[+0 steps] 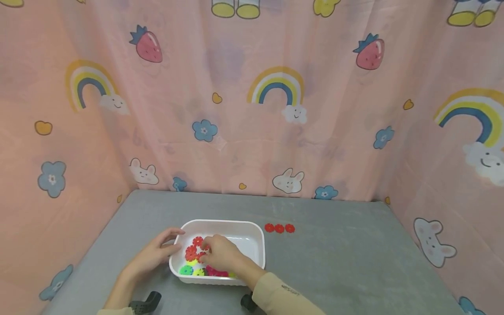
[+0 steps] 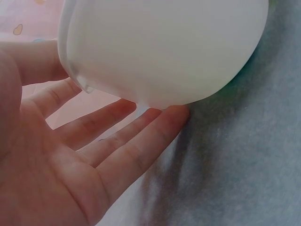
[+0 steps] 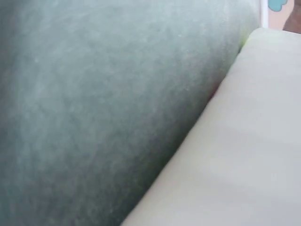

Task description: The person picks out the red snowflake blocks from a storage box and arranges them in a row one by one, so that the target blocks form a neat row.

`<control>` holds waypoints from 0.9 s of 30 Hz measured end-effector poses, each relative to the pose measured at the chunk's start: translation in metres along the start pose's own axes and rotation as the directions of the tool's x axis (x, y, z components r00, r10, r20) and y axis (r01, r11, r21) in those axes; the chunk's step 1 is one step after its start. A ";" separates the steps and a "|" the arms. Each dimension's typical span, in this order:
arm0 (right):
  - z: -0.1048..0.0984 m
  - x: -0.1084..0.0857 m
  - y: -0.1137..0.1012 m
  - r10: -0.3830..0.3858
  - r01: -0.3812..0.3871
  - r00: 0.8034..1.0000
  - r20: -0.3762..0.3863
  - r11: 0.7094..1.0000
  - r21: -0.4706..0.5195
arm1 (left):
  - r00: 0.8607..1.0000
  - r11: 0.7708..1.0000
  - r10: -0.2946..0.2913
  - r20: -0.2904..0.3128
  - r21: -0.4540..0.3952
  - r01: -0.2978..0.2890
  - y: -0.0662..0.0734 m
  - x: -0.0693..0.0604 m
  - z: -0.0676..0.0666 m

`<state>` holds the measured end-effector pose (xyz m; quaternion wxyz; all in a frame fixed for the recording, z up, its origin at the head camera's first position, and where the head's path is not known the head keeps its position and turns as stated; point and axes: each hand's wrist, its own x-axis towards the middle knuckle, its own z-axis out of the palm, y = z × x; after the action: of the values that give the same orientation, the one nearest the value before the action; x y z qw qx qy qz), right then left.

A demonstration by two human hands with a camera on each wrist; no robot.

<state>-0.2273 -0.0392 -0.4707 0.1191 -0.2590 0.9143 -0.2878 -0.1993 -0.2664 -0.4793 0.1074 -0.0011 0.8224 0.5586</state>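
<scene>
A white tray [image 1: 253, 225] stands on the table, holding small notched plastic discs. Red discs [image 1: 190, 253] lie toward its left; a green disc [image 1: 186, 270], yellow ones [image 1: 198, 272] and dark pink ones [image 1: 216, 272] sit along its near side. My left hand [image 1: 159, 248] holds the tray's left end, thumb at the rim and fingers against the outer wall in the left wrist view. Inside the tray, my right hand [image 1: 224, 253] has its curled fingertips among the red discs; whether it pinches one is hidden. The right wrist view shows mostly a sleeve [image 3: 235, 150].
Three red discs [image 1: 279, 228] form a row on the grey table [image 1: 334, 258], right of the tray. A pink patterned curtain [image 1: 252, 148] hangs behind and along both sides. Dark wrist devices [image 1: 146, 302] show near the bottom edge.
</scene>
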 end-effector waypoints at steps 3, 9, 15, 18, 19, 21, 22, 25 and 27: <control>0.002 0.001 0.001 -0.004 0.003 1.000 -0.004 0.999 -0.036 | 1.000 1.000 0.003 0.005 0.001 -0.003 0.001 0.000 0.001; 0.006 0.001 0.000 0.002 -0.001 1.000 0.011 0.995 -0.099 | 1.000 1.000 0.000 0.012 0.003 0.000 0.002 -0.001 0.001; 0.008 0.001 -0.001 0.050 -0.049 0.999 0.007 0.992 -0.114 | 1.000 1.000 -0.007 0.006 0.019 0.006 0.001 -0.002 0.001; 0.008 0.001 0.000 0.077 -0.076 0.997 0.005 0.994 -0.078 | 1.000 1.000 -0.010 0.008 0.020 0.010 0.001 -0.002 0.002; 0.008 0.000 0.000 0.079 -0.079 0.997 0.007 0.995 -0.064 | 1.000 1.000 -0.008 0.007 0.020 0.008 0.001 -0.002 0.002; 0.007 0.000 0.001 0.067 -0.067 0.998 0.006 0.997 -0.039 | 1.000 1.000 0.002 0.011 0.016 -0.002 0.001 -0.002 0.001; 0.006 0.000 0.002 0.062 -0.062 0.998 0.002 0.998 -0.012 | 1.000 1.000 0.007 0.014 0.014 -0.008 0.001 -0.002 0.001; 0.003 -0.002 0.004 0.060 -0.059 0.998 -0.008 0.993 0.103 | 1.000 1.000 0.011 0.017 0.012 -0.011 0.001 -0.001 0.001; 0.001 -0.003 0.005 0.070 -0.066 0.997 -0.015 0.981 0.181 | 1.000 1.000 0.005 0.021 0.012 -0.005 0.001 -0.001 0.001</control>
<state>-0.2265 -0.0340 -0.4743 0.1419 -0.2127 0.8941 -0.3677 -0.1980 -0.2656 -0.4779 0.1144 0.0074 0.8246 0.5540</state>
